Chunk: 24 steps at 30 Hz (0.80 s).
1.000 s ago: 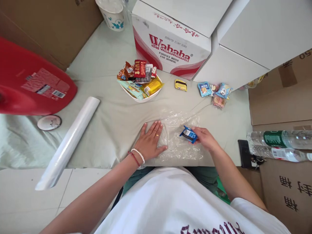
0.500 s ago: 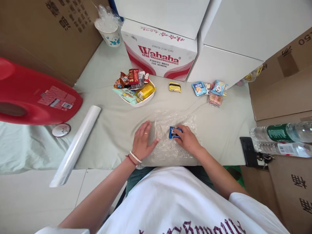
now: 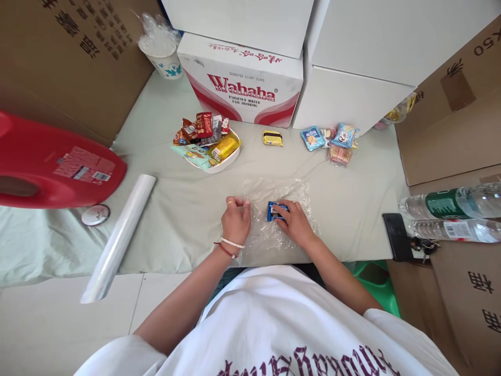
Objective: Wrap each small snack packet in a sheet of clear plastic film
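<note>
A sheet of clear plastic wrap lies crumpled on the pale green cloth in front of me. On it sits a small blue snack packet, and my right hand presses down on it with curled fingers. My left hand is curled at the wrap's left edge, pinching the film. It wears a ring and bead bracelets.
A white bowl of snack packets, a yellow packet and a cluster of packets lie farther back. A roll of wrap, red container, Wahaha box, water bottles and a phone surround me.
My right hand carried the blue packet left and set it down on the wrap. My left hand went from lying flat to curling on the wrap's left edge.
</note>
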Tool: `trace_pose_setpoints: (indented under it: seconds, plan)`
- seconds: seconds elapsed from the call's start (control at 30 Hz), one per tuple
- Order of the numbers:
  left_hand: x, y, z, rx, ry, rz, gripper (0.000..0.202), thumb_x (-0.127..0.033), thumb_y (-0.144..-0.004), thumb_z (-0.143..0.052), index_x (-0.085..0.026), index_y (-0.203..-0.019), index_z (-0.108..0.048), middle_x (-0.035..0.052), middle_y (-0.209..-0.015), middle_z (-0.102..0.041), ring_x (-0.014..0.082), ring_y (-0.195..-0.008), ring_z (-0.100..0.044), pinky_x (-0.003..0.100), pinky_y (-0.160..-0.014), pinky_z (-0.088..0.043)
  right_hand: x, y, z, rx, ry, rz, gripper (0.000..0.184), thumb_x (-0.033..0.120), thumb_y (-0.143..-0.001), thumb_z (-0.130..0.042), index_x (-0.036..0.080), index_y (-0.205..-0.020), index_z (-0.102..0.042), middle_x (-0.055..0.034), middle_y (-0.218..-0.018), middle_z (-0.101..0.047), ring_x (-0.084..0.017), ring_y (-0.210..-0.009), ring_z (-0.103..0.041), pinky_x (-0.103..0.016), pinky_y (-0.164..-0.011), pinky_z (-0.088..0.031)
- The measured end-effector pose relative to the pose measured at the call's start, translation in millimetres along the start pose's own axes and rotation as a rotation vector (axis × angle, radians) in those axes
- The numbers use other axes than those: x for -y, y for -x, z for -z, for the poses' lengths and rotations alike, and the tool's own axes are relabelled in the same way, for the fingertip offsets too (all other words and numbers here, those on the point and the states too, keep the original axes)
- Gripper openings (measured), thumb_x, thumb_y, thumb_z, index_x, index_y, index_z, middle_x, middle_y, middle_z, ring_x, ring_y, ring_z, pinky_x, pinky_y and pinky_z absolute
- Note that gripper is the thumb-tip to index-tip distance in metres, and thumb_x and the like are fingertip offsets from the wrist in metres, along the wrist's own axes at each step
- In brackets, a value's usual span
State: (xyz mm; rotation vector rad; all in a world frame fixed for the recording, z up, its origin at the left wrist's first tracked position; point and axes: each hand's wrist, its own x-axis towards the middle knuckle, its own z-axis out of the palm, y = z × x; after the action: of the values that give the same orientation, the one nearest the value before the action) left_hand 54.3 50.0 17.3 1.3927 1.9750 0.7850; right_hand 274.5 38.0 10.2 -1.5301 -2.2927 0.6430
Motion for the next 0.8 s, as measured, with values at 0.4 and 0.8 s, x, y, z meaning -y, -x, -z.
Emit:
trace_pose_setpoints:
  seconds: [0.4, 0.8]
  plan:
    - [6, 2, 19.0, 0.357, 0.161, 0.235, 0.040, -0.057, -0.065, -0.081, -0.020, -0.065, -0.066, -0.0023, -0.053, -0.058, 0.0145, -0.053, -0.049, 0.028, -0.054, -0.033, -4, 2, -2, -0.028, -0.018, -0.004, 0.042, 0.030, -0.102, -0.061, 0.027, -0.143, -0.066, -0.0129, -0.142, -0.059, -0.032, -0.116, -0.053, -0.051, -0.104, -0.052]
    - [-5, -1, 5.3, 0.168, 0.431, 0.228, 0.023, -0.047, -0.089, -0.054, -0.025, -0.092, -0.050, -0.0014, -0.086, -0.069, 0.0112, -0.054, -0.059, 0.026, -0.058, -0.048, -9, 5, -6, -0.058, -0.038, -0.014, 0.042, 0.029, -0.100, -0.062, 0.028, -0.142, -0.068, -0.0138, -0.139, -0.059, -0.033, -0.116, -0.055, -0.054, -0.106, -0.051]
